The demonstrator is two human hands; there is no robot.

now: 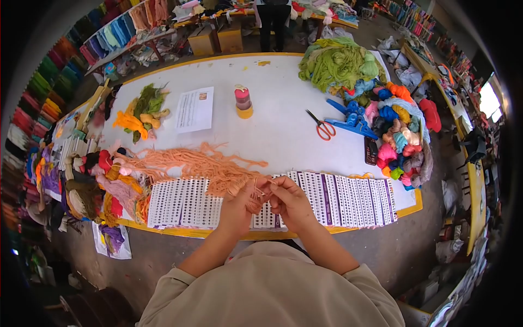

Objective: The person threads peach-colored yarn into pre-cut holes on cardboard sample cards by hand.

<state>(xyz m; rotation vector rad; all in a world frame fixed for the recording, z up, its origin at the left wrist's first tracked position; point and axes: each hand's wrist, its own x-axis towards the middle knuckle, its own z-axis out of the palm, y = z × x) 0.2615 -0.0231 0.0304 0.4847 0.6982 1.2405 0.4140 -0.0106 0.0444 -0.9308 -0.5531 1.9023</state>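
At the near edge of the table, my left hand (pixel 237 206) is closed around a bunch of peach yarn (pixel 254 203). Close beside it, my right hand (pixel 290 203) has its fingers pinched together at the yarn's upper end, where a thin strand shows between the hands. A long loose heap of peach yarn (pixel 190 166) spreads left from my left hand over the table. Beneath both hands lies a row of white cards with punched holes (pixel 182 203), overlapping and edged in purple. What the right fingertips pinch is too small to see fully.
Orange-handled scissors (pixel 325 129) and a blue plastic tool (pixel 351 121) lie right of centre, near a dark phone (pixel 370 151). Colourful skeins (pixel 400 120) and green yarn (pixel 340 62) pile up at right. A thread cone (pixel 243 102) and printed sheet (pixel 195 110) sit farther back. A person (pixel 274 22) stands beyond.
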